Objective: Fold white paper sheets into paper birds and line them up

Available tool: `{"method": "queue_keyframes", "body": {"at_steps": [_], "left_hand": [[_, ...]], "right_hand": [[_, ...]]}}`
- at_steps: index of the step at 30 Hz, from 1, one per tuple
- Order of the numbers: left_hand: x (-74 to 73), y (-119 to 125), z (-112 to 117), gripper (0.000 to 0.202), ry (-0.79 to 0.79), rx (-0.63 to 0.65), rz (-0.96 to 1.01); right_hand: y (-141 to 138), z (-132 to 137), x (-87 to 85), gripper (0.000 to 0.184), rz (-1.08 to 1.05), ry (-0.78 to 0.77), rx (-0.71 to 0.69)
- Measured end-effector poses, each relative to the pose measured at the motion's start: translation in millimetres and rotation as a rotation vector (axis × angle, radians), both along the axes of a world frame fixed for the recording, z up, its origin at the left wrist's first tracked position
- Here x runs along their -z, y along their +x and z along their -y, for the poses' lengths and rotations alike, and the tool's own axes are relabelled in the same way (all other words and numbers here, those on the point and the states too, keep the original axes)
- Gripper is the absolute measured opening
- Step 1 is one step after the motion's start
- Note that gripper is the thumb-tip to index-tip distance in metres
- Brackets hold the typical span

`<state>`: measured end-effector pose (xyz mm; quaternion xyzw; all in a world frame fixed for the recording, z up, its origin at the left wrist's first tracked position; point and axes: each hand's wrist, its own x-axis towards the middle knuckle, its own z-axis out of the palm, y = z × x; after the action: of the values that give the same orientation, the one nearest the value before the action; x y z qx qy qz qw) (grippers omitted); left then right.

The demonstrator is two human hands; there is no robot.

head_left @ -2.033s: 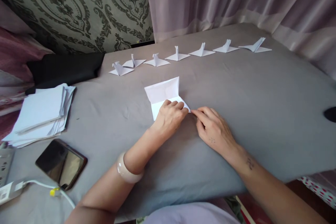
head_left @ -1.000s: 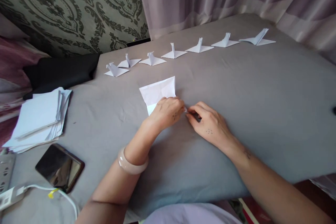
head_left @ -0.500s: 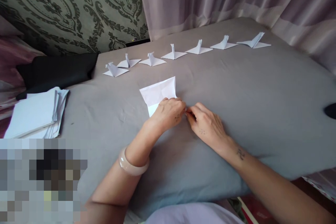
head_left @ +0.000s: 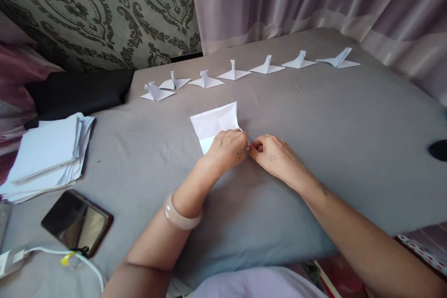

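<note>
A creased white sheet of paper (head_left: 214, 121) lies on the grey cloth, its near part covered by my left hand (head_left: 228, 146). The fingers of that hand are curled down over the paper's right side. My right hand (head_left: 274, 156) is beside it, thumb and forefinger pinched on the paper's right edge, close to the left fingertips. Just what fold lies between the fingers is hidden. Beyond the hands stands a row of several folded paper birds (head_left: 233, 73), each with flat wings and a raised neck.
At the left are a stack of white paper (head_left: 49, 149), a black folded case (head_left: 80, 93), a dark phone (head_left: 77, 221) and a white cable (head_left: 92, 265). A black round object (head_left: 438, 150) sits at the right edge. Curtains (head_left: 279, 4) hang behind the cloth-covered surface.
The view has shifted slightly. My right hand has turned a little and stays pinched at the paper's right edge; my left hand remains over the sheet.
</note>
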<state>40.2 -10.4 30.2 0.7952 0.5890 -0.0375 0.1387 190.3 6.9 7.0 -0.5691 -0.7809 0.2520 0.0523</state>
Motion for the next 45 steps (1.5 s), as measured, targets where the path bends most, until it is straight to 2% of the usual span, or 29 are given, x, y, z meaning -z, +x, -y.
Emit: {"method": "queue_keyframes", "body": {"at_steps": [4,8,11,14,18,21,29,38,41,45], "left_hand": [[0.9,-1,-1,0.020,0.024,0.040,0.000],[2.9,-1,-1,0.021,0.047,0.043,0.026],[2.7,-1,0,0.020,0.051,0.035,0.029],[0.5,0,1,0.019,0.061,0.031,0.036],[-2.2,2,1,0.018,0.032,0.014,0.023],[-0.7,1,0,0.019,0.025,0.013,0.020],[11.7,-4,-2,0.018,0.069,0.036,0.043],[12.1,-4,-2,0.020,0.088,0.054,0.043],[12.3,-5,-1,0.020,0.110,0.063,0.041],[10.8,-5,0,0.021,0.099,0.069,0.031]], "right_hand": [[2,-14,-0.5,0.010,-0.062,-0.121,0.017],[13,-17,3.1,0.015,-0.268,-0.221,0.041],[22,-4,8.9,0.016,-0.369,-0.026,0.023],[28,15,13.5,0.022,-0.374,0.203,-0.136],[28,32,14.0,0.033,-0.138,0.365,-0.318],[26,35,13.5,0.036,0.014,0.435,-0.373],[25,35,18.8,0.036,0.033,0.487,-0.346],[25,34,19.6,0.033,0.018,0.487,-0.348],[27,29,18.7,0.029,-0.143,0.393,-0.293],[25,20,15.7,0.022,-0.445,0.329,-0.077]]}}
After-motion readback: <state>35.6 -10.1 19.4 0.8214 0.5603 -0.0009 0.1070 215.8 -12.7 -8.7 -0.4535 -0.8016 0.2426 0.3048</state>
